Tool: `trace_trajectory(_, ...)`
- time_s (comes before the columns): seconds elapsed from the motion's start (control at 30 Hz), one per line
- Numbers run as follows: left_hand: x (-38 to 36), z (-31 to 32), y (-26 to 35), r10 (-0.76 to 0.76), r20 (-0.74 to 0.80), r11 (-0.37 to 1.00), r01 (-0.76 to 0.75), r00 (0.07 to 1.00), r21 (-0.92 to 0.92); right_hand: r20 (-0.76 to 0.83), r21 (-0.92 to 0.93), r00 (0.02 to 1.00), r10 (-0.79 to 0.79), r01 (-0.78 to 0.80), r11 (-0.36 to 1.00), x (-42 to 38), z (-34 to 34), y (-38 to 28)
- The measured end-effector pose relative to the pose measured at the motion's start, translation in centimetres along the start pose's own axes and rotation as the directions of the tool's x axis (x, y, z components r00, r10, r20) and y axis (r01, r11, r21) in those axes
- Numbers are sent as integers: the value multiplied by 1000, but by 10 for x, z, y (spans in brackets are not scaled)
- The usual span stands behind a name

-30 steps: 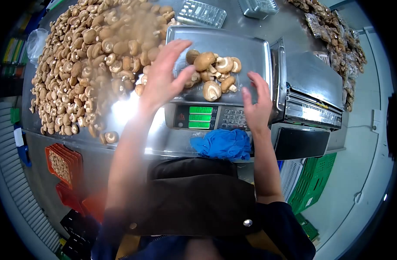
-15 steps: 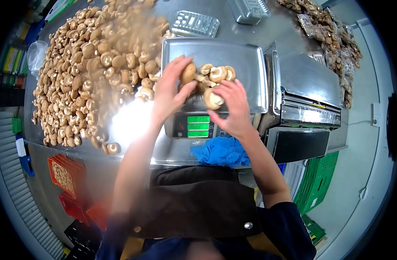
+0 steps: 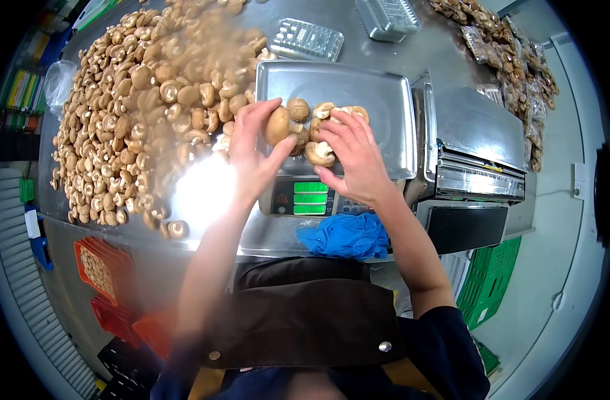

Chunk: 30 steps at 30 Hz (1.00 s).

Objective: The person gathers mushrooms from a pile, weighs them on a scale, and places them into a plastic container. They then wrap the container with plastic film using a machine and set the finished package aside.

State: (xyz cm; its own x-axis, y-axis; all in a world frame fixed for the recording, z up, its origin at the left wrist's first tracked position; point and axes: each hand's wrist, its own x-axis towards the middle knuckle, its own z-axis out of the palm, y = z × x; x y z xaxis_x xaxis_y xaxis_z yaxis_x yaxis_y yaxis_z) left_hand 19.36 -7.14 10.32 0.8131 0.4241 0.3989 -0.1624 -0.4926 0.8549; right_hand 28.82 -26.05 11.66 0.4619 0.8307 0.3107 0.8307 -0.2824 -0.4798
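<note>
On the metal pan of a weighing scale (image 3: 385, 87) lies a small cluster of brown-capped mushrooms (image 3: 298, 109), partly covered by my fingers. My left hand (image 3: 253, 155) grips a mushroom (image 3: 277, 127) at the pan's left side, thumb and fingers on either side of its cap. Opposite it, my right hand (image 3: 359, 160) curls over the cluster. Between its thumb and fingers sits a mushroom (image 3: 320, 155) with its pale underside showing. The scale's green display (image 3: 310, 198) glows just below the pan; its digits are too blurred to read.
Left of the scale spreads a big heap of loose mushrooms (image 3: 128, 127). Clear plastic trays (image 3: 306, 40) lie behind the pan. To the right stands a wrapping machine (image 3: 478, 133), with bagged mushrooms (image 3: 511, 73) beyond. A crumpled blue cloth or glove (image 3: 345, 237) lies at the front edge.
My left hand has shifted left with its mushroom, uncovering another cap beside it. The mushroom under my right hand sits slightly further left, and the right fingers reach over the cluster.
</note>
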Motion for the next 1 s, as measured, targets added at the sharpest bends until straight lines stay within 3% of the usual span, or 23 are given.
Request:
trace_trajectory(0.27, 29, 19, 5, 42, 2, 999, -42, 999, 30, -56, -52, 993, -105, 102, 993, -9, 17, 19)
trace_trajectory(0.3, 31, 24, -7, 75, 60, 994, -79, 995, 73, -51, -57, 993, -103, 100, 993, -10, 17, 19)
trace_trajectory(0.33, 30, 27, -20, 95, 171, 963, -134, 981, 234, -47, -63, 994, -102, 99, 993, -11, 18, 20)
trace_trajectory(0.43, 23, 33, -29, -95, 312, 985, 43, 945, 169, -78, -41, 996, -50, 47, 998, -11, 15, 23)
trace_trajectory(0.53, 22, 27, -24, -34, 263, 988, -7, 964, 156, -75, -47, 997, 37, -41, 998, -12, 10, 27)
trace_trajectory(0.57, 23, 25, -27, 52, 272, 971, -113, 961, 210, -82, -62, 993, 83, -88, 994, -11, 9, 28)
trace_trajectory(0.6, 20, 26, -28, 48, 321, 978, -111, 946, 179, -90, -77, 987, 130, -137, 988, -11, 8, 30)
trace_trajectory(0.67, 11, 32, -18, 128, 418, 886, -293, 899, 359, -27, -37, 981, 190, -190, 981, -7, 9, 35)
trace_trajectory(0.73, 3, 38, -24, 144, 365, 892, -280, 920, 355, 32, 78, 976, 217, -219, 973, -4, 14, 37)
trace_trajectory(0.9, 5, 40, -22, 163, 312, 892, -275, 936, 359, 6, 62, 996, 87, -87, 994, -5, 12, 47)
trace_trajectory(1.0, 2, 30, -22, 113, 279, 926, -203, 954, 319, -44, 70, 976, 213, -209, 975, -9, -3, 40)
